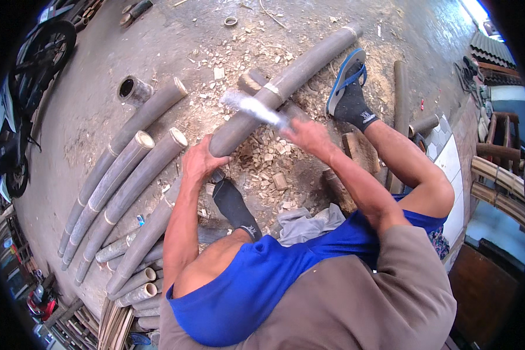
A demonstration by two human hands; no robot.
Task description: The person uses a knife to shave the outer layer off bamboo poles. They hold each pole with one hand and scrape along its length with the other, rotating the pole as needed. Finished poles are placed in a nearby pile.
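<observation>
My left hand (201, 158) is wrapped round a thick grey-brown bamboo pole (318, 57), which slants away to the upper right. The pole lies across a shorter piece of wood (252, 80) on the floor. My right hand (309, 138) is closed round the near end of a bright, shiny blade (255, 109), which lies over the pole. Motion smears the blade, so its exact kind and its handle cannot be made out. Pale chips (280, 181) cover the ground beneath the pole.
Several cut bamboo poles (149, 175) lie to the left, with more stacked near my left leg. A short hollow bamboo piece (135, 91) stands beyond them. My sandalled right foot (353, 87) is close to the pole. A grey cloth (309, 224) lies between my legs. Motorbikes (23, 105) are at far left.
</observation>
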